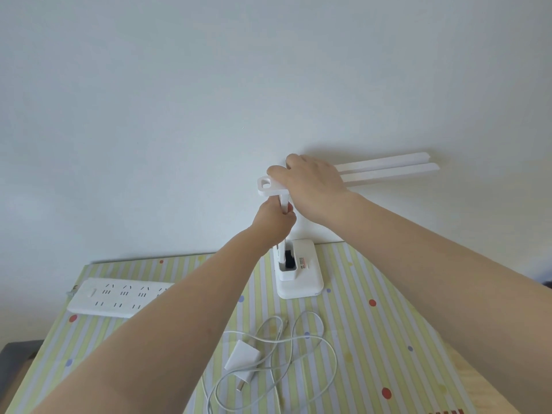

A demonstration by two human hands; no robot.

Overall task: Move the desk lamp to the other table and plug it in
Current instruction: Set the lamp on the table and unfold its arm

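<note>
The lamp (pixel 298 264) stands at the back of the bench (pixel 373 339), its base just beside the wall (pixel 209 85), with its stem rising to a flat head that splits into two long bars reaching right. The left hand (pixel 273 221) has its fingers curled round the stem, just under the head. The right hand (pixel 313 182) lies across the top of the head where the bars join; its fingers seem to bend over the far edge, though the view is too poor to say whether this grip truly closes or only presses down.

The lamp looks light and stiff, all smooth white plastic, so it could slip in a loose grip. The broad base holds most of the weight, and the long bars would act as a lever on the hinge, which I judge to be the fragile point. The stem is the sound place to hold it, with a second hand under the base for carrying; the bars are best left alone.

A cable (pixel 298 339) lies in loose coils at the front of the bench, with a plug (pixel 243 358) on it. It is soft and would trail or snag. A power strip (pixel 119 297) lies flat on the left, well apart from the lamp, with no plug seen in it.
</note>
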